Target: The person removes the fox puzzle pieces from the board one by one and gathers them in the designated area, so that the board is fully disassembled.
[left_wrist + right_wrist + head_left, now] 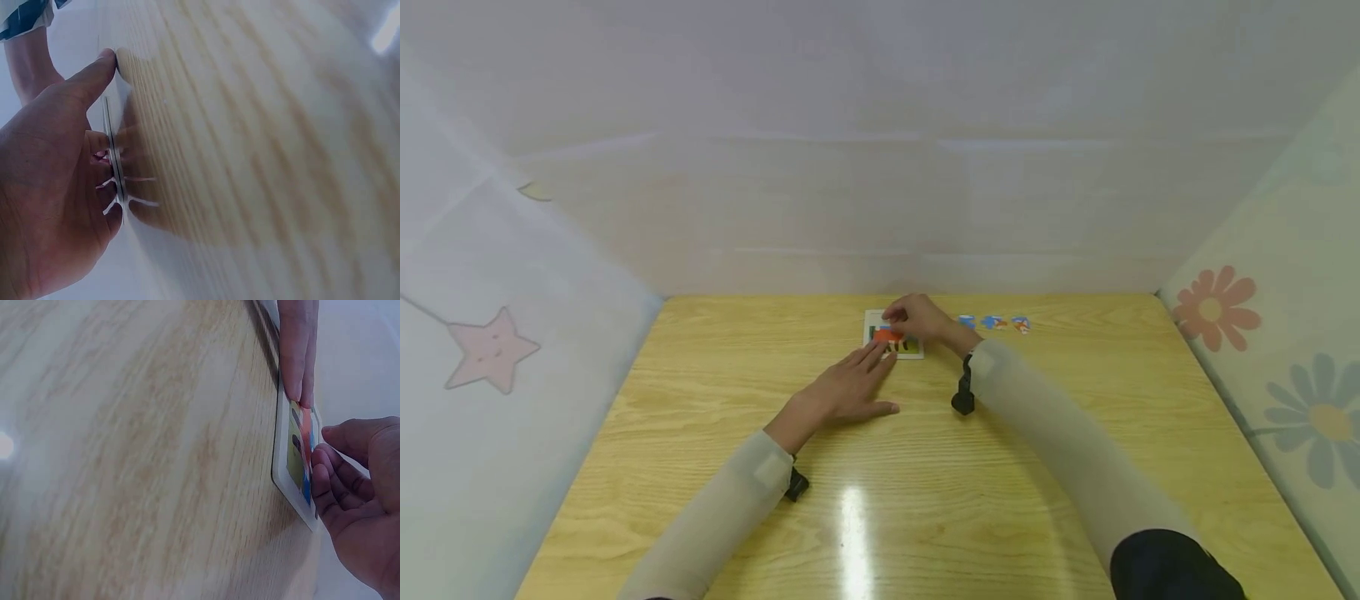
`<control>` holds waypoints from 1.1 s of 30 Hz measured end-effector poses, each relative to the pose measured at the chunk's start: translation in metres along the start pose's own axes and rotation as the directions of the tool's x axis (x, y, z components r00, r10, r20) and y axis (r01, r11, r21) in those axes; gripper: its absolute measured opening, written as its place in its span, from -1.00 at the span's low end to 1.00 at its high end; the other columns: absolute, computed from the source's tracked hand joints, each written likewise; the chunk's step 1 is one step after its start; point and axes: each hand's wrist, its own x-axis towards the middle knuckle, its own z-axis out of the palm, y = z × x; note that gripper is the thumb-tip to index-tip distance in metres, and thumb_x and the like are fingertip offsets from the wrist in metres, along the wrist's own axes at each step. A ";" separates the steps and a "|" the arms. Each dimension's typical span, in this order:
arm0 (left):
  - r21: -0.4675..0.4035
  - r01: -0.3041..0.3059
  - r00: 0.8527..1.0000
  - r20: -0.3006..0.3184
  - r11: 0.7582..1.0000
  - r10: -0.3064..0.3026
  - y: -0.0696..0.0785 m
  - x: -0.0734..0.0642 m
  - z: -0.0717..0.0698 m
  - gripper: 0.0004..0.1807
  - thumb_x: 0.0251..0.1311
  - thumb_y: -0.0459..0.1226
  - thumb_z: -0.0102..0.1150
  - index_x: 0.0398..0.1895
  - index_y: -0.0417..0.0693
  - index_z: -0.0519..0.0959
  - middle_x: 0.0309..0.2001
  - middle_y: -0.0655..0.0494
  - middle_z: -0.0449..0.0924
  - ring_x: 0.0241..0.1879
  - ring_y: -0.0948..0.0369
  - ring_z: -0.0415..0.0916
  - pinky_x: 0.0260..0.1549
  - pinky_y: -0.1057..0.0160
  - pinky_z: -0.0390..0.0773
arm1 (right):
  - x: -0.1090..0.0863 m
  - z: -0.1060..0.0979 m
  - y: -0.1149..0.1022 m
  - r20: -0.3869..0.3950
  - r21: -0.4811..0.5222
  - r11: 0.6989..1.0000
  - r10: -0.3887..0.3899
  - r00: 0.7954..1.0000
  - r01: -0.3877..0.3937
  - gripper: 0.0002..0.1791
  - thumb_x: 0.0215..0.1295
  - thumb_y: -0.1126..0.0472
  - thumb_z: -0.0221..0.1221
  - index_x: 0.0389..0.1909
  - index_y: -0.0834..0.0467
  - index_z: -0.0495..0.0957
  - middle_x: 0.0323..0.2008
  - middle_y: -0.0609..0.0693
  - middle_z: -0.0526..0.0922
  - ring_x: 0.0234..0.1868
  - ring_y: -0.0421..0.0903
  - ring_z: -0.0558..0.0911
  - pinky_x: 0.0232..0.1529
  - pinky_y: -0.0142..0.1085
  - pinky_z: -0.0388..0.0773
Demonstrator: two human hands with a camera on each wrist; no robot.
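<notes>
A small white-framed picture puzzle board (912, 355) lies near the back of the table, with red, green and blue parts showing. My left hand (853, 387) rests flat at its near left side, fingers straight with the tips on the board and thumb spread on the wood. In the left wrist view, the board's thin edge shows beside those fingers. My right hand (922, 318) arches over the board's far right part. Bent right fingers (322, 478) touch the board face in the right wrist view; whether they pinch a piece is hidden.
Three small blue, white and red puzzle pieces, a left one (967, 321), a middle one (994, 322) and a right one (1021, 323), lie right of the board. A pale wall (850, 208) rises behind the wooden table (737, 350).
</notes>
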 end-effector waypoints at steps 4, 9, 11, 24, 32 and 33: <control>-0.002 0.005 1.000 0.007 1.000 -0.005 0.000 -0.001 0.001 0.04 0.52 0.37 -0.14 0.75 -0.12 -0.08 0.73 -0.20 -0.26 0.71 -0.10 -0.23 0.64 -0.07 0.00 | 0.001 0.003 -0.002 -0.005 -0.027 1.000 -0.008 1.000 0.008 -0.73 0.51 0.39 0.21 0.14 0.33 0.71 -0.01 0.19 0.76 0.00 0.04 0.73 0.09 -0.15 0.69; -0.001 0.003 1.000 0.001 1.000 -0.003 0.000 -0.001 0.000 0.03 0.52 0.36 -0.13 0.74 -0.14 -0.06 0.72 -0.21 -0.24 0.71 -0.10 -0.23 0.64 -0.05 0.01 | 0.002 0.006 -0.003 0.009 -0.038 0.999 -0.020 1.000 0.021 -0.72 0.51 0.40 0.19 0.13 0.34 0.71 -0.03 0.19 0.75 -0.06 0.04 0.72 0.04 -0.14 0.70; -0.007 0.001 1.000 0.001 1.000 -0.001 0.000 -0.001 -0.001 0.03 0.53 0.36 -0.13 0.74 -0.15 -0.06 0.72 -0.22 -0.24 0.71 -0.10 -0.24 0.64 -0.03 0.02 | 0.002 0.007 -0.003 0.018 -0.045 0.999 -0.025 1.000 0.026 -0.72 0.51 0.40 0.18 0.12 0.33 0.72 -0.06 0.17 0.76 -0.11 0.01 0.72 0.01 -0.15 0.70; -0.020 -0.009 1.000 0.022 1.000 0.010 -0.001 0.000 -0.001 0.04 0.53 0.37 -0.15 0.74 -0.14 -0.09 0.72 -0.21 -0.30 0.71 -0.09 -0.30 0.62 -0.02 0.10 | 0.004 0.009 0.001 0.033 0.005 1.000 0.016 0.999 -0.017 -0.76 0.55 0.37 0.16 0.06 0.29 0.74 -0.15 0.13 0.78 -0.27 -0.08 0.75 -0.15 -0.26 0.73; -0.028 -0.010 1.000 0.018 1.000 0.010 -0.001 0.001 -0.001 0.03 0.53 0.35 -0.12 0.74 -0.15 -0.08 0.72 -0.22 -0.30 0.71 -0.10 -0.31 0.61 -0.03 0.11 | 0.003 0.008 -0.004 0.054 0.082 0.995 0.052 0.997 -0.057 -0.80 0.57 0.35 0.16 0.06 0.32 0.67 -0.16 0.16 0.75 -0.29 -0.03 0.75 -0.17 -0.25 0.73; -0.029 -0.010 1.000 0.018 1.000 0.010 -0.001 0.001 -0.002 0.03 0.53 0.35 -0.12 0.74 -0.15 -0.07 0.72 -0.21 -0.30 0.71 -0.09 -0.31 0.61 -0.03 0.11 | 0.003 0.008 -0.004 0.051 0.083 0.995 0.056 0.997 -0.060 -0.80 0.57 0.35 0.15 0.07 0.31 0.66 -0.16 0.15 0.74 -0.28 -0.04 0.75 -0.16 -0.25 0.73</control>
